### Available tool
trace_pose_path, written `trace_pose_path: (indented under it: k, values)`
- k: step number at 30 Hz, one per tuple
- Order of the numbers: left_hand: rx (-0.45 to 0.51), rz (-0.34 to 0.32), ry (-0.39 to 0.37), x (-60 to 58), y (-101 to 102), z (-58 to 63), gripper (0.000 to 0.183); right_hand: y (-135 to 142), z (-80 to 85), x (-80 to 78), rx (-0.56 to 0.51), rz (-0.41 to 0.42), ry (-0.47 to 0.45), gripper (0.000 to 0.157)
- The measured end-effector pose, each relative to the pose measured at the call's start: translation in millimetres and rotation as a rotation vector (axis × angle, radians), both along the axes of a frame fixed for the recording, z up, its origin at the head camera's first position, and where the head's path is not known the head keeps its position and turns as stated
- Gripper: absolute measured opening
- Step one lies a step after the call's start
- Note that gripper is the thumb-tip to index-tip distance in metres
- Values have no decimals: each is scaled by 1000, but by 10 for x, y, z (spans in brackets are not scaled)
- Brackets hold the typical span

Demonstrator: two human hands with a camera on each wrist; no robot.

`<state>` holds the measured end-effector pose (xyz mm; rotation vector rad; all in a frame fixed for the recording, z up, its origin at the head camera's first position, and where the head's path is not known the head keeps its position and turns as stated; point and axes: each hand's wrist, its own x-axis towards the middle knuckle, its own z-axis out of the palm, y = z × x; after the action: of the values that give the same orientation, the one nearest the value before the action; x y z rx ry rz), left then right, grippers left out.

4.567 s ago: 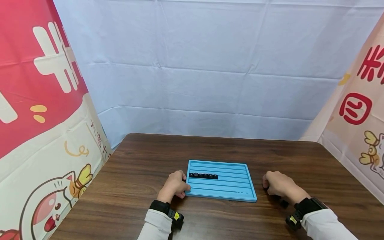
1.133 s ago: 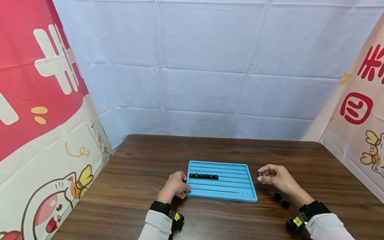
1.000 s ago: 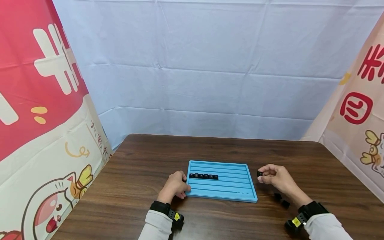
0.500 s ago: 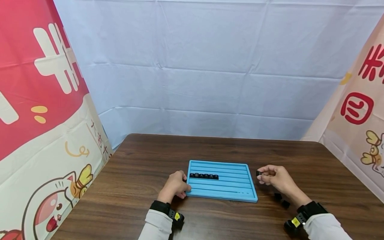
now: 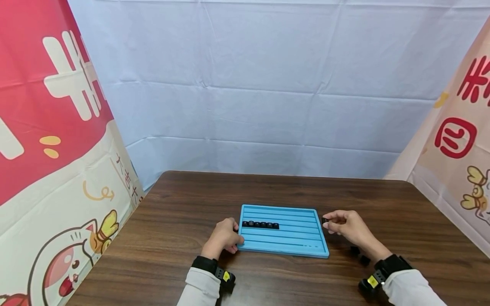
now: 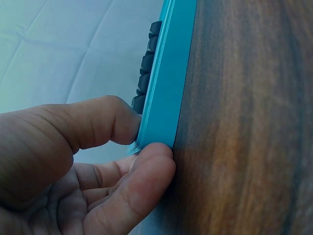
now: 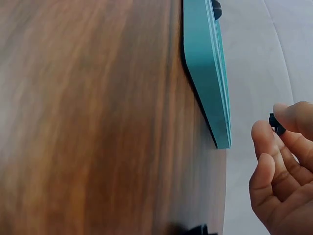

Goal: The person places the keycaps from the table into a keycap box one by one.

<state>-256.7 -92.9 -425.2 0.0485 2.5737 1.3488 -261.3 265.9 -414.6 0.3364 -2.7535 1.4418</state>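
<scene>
A light blue ridged tray (image 5: 283,244) lies flat on the table. Several black keycaps (image 5: 260,225) stand in a row along one of its grooves, starting at the left edge. My left hand (image 5: 222,238) holds the tray's left side; the left wrist view has thumb and fingers pinching its rim (image 6: 168,98). Just off the tray's right edge, my right hand (image 5: 350,227) pinches one black keycap (image 5: 324,220) between thumb and fingertips. In the right wrist view that keycap (image 7: 275,123) is raised above the table, beyond the tray's corner.
Loose black keycaps (image 5: 354,250) lie on the brown wooden table (image 5: 291,280) below my right wrist, partly hidden by it. A pale cloth (image 5: 260,102) hangs behind the table, with printed cloths (image 5: 49,182) at the sides.
My right hand has picked a keycap up from the right of the tray and moved left with it to the tray's edge. The left hand and the row stay put.
</scene>
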Motion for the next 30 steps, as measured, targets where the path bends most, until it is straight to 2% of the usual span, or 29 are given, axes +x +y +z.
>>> trace_pose_path:
  k: [9,22,30]
  values:
    - [-4,3,5,-13,0,-14,26,-122,-33,-47,0,80,24,26]
    - [5,-1,6,4,-7,-4,26,-350,-73,-128,-13,136,-32,25]
    - [5,0,4,-11,-11,-13,26,-461,-99,-135,34,193,11,22]
